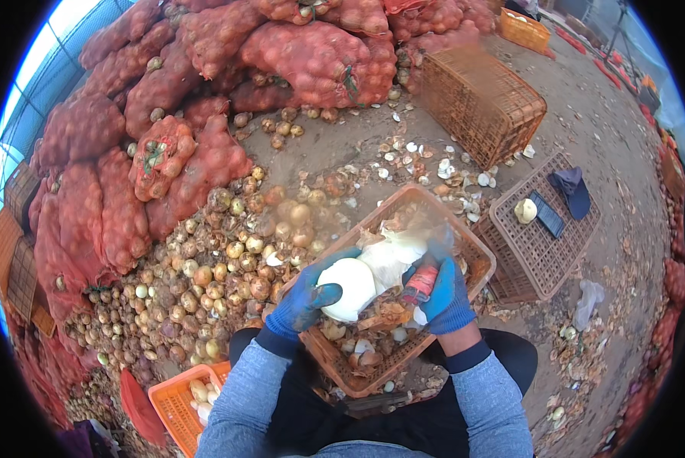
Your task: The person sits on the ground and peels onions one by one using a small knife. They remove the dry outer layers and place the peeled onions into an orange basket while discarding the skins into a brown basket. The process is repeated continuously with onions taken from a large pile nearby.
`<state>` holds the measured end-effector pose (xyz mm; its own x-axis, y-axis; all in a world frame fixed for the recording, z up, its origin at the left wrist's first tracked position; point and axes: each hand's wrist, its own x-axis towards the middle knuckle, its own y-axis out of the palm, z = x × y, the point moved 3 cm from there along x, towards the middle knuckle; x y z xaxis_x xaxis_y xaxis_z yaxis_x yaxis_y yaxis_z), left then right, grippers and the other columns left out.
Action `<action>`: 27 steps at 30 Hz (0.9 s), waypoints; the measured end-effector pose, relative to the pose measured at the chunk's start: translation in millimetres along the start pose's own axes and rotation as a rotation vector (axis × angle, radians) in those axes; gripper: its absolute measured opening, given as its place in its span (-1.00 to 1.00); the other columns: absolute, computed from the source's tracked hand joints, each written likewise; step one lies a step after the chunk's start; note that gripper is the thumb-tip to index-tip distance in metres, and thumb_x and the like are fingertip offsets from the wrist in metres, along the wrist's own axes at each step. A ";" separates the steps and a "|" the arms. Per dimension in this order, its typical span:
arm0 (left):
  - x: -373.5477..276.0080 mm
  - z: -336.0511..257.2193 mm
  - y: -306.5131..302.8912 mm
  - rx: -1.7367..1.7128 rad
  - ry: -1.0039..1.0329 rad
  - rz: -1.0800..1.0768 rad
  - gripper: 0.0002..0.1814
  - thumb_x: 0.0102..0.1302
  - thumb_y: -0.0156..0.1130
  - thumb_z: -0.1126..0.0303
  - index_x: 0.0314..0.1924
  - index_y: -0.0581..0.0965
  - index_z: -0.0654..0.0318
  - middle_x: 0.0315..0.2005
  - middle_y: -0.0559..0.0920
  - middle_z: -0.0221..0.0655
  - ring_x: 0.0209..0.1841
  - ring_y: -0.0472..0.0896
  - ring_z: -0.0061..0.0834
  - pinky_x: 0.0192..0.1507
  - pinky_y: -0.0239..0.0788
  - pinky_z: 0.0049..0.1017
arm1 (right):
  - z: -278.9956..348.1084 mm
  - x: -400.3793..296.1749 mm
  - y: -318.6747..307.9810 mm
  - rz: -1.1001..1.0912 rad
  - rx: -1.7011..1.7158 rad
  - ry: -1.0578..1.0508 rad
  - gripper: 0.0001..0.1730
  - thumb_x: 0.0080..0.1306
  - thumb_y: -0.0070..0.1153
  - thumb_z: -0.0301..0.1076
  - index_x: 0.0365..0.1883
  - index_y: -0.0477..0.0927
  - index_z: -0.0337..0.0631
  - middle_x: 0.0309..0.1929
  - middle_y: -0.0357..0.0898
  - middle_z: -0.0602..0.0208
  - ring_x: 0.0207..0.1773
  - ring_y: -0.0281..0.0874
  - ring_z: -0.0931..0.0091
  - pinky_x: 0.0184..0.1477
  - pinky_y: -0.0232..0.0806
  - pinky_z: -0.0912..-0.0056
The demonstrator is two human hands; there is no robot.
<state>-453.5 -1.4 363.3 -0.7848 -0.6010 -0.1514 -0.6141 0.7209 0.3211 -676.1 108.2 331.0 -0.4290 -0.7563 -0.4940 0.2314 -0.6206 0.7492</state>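
My left hand (308, 295), in a blue knit glove, holds a large white peeled onion (348, 289) over an orange-brown plastic crate (348, 380). My right hand (443, 295), gloved too, grips the red-wrapped handle of a tool (421, 283); its working end is hidden or blurred. Pale, translucent onion skin (397, 257) hangs between the onion and my right hand. Beneath both hands, the crate contains dry brown skins and onion scraps (368, 358).
Loose onions (205, 280) cover the ground at left, below piled red mesh sacks (314, 57). An orange crate (159, 395) with peeled onions stands lower left. At right, an upturned crate (540, 257) bears a cap (571, 189), a dark blue rectangular object (547, 214) and an onion (526, 211).
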 end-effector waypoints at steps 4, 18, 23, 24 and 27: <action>-2.8 -4.0 1.8 0.002 0.010 0.008 0.32 0.16 0.60 -0.45 0.64 0.40 0.41 0.43 0.63 -0.15 0.42 0.63 -0.32 0.49 0.46 -0.29 | -13.1 5.2 -17.0 -0.033 -0.043 0.037 -0.71 0.65 0.29 -0.11 -0.06 0.63 -0.17 -0.34 0.67 0.27 -0.36 0.69 0.37 -0.33 0.63 0.25; -2.6 -10.9 -12.8 0.508 0.046 0.017 0.20 0.16 0.72 -0.20 0.65 0.42 0.31 0.55 0.54 -0.05 0.55 0.54 -0.18 0.60 0.33 -0.18 | -33.7 -15.9 15.5 0.225 -0.622 0.052 -0.67 0.51 0.49 -0.13 -0.20 0.63 -0.14 -0.44 0.50 0.56 -0.51 0.46 0.65 -0.53 0.32 0.47; 4.6 -7.9 -14.2 0.467 0.155 0.021 0.29 0.15 0.67 -0.31 0.69 0.35 0.30 0.64 0.43 -0.02 0.64 0.44 -0.14 0.63 0.29 -0.14 | -38.5 -13.3 9.1 0.139 -0.603 -0.085 -0.74 0.49 0.49 -0.23 -0.23 0.71 -0.20 -0.43 0.54 0.60 -0.43 0.45 0.74 -0.42 0.32 0.52; 6.9 -10.9 -9.2 0.427 0.145 0.012 0.34 0.12 0.66 -0.38 0.70 0.34 0.30 0.64 0.43 -0.03 0.63 0.46 -0.14 0.62 0.32 -0.13 | -34.9 -14.3 8.8 0.109 -0.564 -0.063 -0.75 0.50 0.49 -0.24 -0.22 0.73 -0.22 -0.42 0.55 0.62 -0.41 0.45 0.75 -0.39 0.33 0.53; 4.7 -22.3 0.0 0.268 0.056 0.046 0.37 0.17 0.61 -0.42 0.75 0.26 0.27 0.69 0.36 -0.06 0.70 0.33 -0.15 0.65 0.28 -0.11 | -16.0 -21.9 15.9 0.132 -0.588 -0.191 -0.73 0.53 0.40 -0.18 -0.16 0.74 -0.24 -0.37 0.63 0.58 -0.39 0.48 0.72 -0.33 0.34 0.55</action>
<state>-455.3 -11.9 383.4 -0.8109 -0.5785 -0.0882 -0.5843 0.8088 0.0668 -649.1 111.5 346.7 -0.4998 -0.8177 -0.2855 0.7111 -0.5756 0.4037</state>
